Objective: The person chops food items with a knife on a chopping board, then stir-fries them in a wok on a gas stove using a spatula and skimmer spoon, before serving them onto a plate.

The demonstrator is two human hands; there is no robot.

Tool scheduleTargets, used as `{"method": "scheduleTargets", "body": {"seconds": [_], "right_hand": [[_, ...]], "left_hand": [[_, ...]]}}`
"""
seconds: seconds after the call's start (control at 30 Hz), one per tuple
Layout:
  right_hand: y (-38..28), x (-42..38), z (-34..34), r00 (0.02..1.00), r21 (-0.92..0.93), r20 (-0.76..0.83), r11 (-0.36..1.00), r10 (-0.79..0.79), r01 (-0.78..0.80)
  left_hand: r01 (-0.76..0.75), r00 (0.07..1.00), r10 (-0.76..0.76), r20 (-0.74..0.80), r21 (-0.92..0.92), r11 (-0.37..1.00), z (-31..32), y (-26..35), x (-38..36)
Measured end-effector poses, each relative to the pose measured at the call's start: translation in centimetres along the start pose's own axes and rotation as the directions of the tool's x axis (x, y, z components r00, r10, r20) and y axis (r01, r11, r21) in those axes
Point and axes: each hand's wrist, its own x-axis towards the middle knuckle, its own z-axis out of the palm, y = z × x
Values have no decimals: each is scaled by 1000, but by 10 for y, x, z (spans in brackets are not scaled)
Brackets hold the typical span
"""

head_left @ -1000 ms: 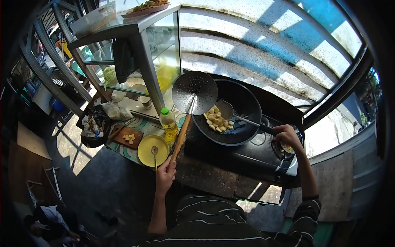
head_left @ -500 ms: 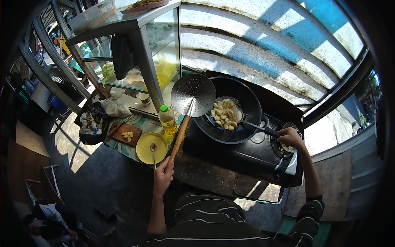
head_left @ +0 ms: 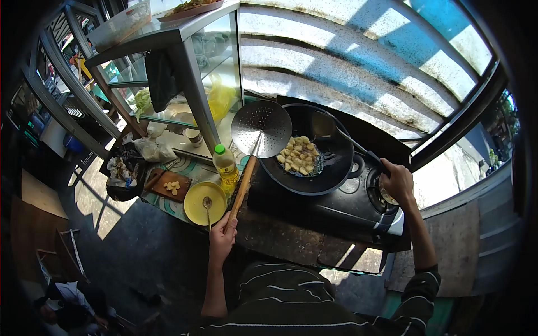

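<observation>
My left hand (head_left: pixel 222 234) is closed round the wooden handle of a large perforated skimmer (head_left: pixel 261 126). Its round metal head hangs over the left rim of a dark wok (head_left: pixel 336 178). Pale food pieces (head_left: pixel 300 155) sit in bubbling oil low in the wok, left of its middle. My right hand (head_left: pixel 399 183) grips the black handle of a spatula (head_left: pixel 351 138), whose blade is inside the wok near the far wall, apart from the food. The wok stands on a black gas stove (head_left: pixel 302 210).
Left of the stove are an oil bottle (head_left: pixel 225 168) with a green cap, a yellow bowl (head_left: pixel 193 210) holding a spoon, and a cutting board (head_left: pixel 159 189) with pale pieces. Behind them rises a glass display case (head_left: pixel 216 67). A person (head_left: pixel 75 299) is at the lower left.
The spatula blade has moved from beside the food to the wok's far wall, and my right hand has risen slightly. The food now lies further left in the wok. The skimmer has barely shifted.
</observation>
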Motion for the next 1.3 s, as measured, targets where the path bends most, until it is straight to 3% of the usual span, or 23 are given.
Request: {"method": "scheduleTargets", "body": {"seconds": [0.07,0.17,0.27,0.37,0.4,0.47,0.63,0.7,1.0,1.2,1.27,1.3], "right_hand": [[18,0,12,999,-71,-41,997,-14,11],[40,-8,35,991,135,58,983,121,-128],[42,-13,48,975,313,220,945,30,-100],[28,-16,47,828,413,533,801,175,-435],[24,-17,48,828,415,532,797,178,-438],[18,-17,49,796,562,597,660,94,-499],[15,-19,46,791,630,609,573,56,-525],[16,-22,41,792,651,608,540,49,-533],[29,-29,33,809,676,579,497,100,-545],[33,-31,23,826,704,551,467,115,-535],[39,-30,24,901,699,424,598,94,-392],[35,-30,19,900,698,424,598,96,-393]], "left_hand": [[5,1000,-5,-9,8,1000,-1,-1,-2],[12,999,-11,-34,23,1000,-3,1,-4],[6,999,-3,-46,61,998,-3,1,-5],[-17,998,24,-53,124,992,-3,-1,0],[-28,997,38,-62,156,987,-3,-1,1],[-50,996,64,-66,195,979,-3,2,2],[-171,976,204,-76,316,933,-8,-8,8],[-97,988,124,-93,253,962,-6,-3,5],[-48,991,67,-115,162,986,-6,-7,7],[27,999,-25,-36,65,997,0,-4,7],[43,999,-43,-3,60,997,4,-4,11],[60,998,-62,29,56,997,7,-4,12]]}}
